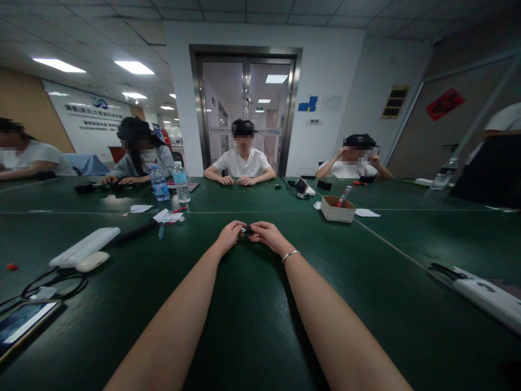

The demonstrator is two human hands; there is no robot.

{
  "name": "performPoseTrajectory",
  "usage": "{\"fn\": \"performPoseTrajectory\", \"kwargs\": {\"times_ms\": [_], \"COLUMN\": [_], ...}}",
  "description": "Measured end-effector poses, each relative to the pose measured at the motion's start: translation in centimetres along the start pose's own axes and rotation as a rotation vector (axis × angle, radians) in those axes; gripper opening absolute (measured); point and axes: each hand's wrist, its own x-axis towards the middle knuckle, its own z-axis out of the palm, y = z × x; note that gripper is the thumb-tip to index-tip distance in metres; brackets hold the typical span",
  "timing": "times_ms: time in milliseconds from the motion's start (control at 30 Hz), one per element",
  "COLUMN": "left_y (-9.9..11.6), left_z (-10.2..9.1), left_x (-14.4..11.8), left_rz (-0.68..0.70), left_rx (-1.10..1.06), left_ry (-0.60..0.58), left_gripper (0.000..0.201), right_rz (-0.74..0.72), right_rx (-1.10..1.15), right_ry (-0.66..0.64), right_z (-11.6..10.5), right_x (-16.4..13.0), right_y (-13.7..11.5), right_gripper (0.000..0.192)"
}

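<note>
Black small object (247,230) pinched between left hand (230,234) and right hand (266,234).

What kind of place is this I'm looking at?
Probably an office meeting room used as a shared workroom: one long green table with several seated people around it, a tiled ceiling with panel lights, and glass double doors behind.

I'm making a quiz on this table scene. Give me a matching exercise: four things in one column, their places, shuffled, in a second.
Things:
1. small dark part
2. bracelet
3. cardboard box
4. phone

Places:
A. near left table edge
B. between left hand and right hand
C. right wrist
D. right of centre, farther up the table

Pairs: 1-B, 2-C, 3-D, 4-A
</note>
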Motion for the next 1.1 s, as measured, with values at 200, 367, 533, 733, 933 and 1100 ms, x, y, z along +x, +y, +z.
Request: {"fn": "performPoseTrajectory", "kwargs": {"times_ms": [200, 367, 533, 733, 933, 1100], "left_y": [0.45, 0.6, 0.33, 0.14, -0.01, -0.09], "left_z": [-0.12, -0.06, 0.0, -0.09, -0.22, -0.22], "left_x": [-0.34, -0.45, -0.29, -0.29, -0.14, -0.12], "left_rz": [0.009, 0.029, 0.006, 0.081, 0.09, 0.101], "left_rx": [0.033, 0.017, 0.028, 0.026, 0.004, 0.002], "left_ry": [-0.015, -0.029, -0.018, -0.031, -0.039, -0.046], "left_gripper": [0.027, 0.028, 0.024, 0.029, 0.029, 0.028], "right_rz": [0.002, 0.0, -0.006, -0.016, -0.048, -0.019], "right_rx": [-0.002, -0.01, -0.018, -0.037, -0.071, -0.146], "right_ry": [0.0, -0.009, -0.005, 0.004, -0.04, -0.059], "right_z": [-0.08, -0.19, -0.22, 0.07, -0.06, 0.15], "right_x": [-0.01, 0.11, 0.15, 0.01, -0.32, 0.07], "right_y": [0.0, 0.13, 0.14, -0.05, -0.26, -0.21], "right_gripper": [0.01, 0.009, 0.01, 0.006, 0.018, 0.031]}}
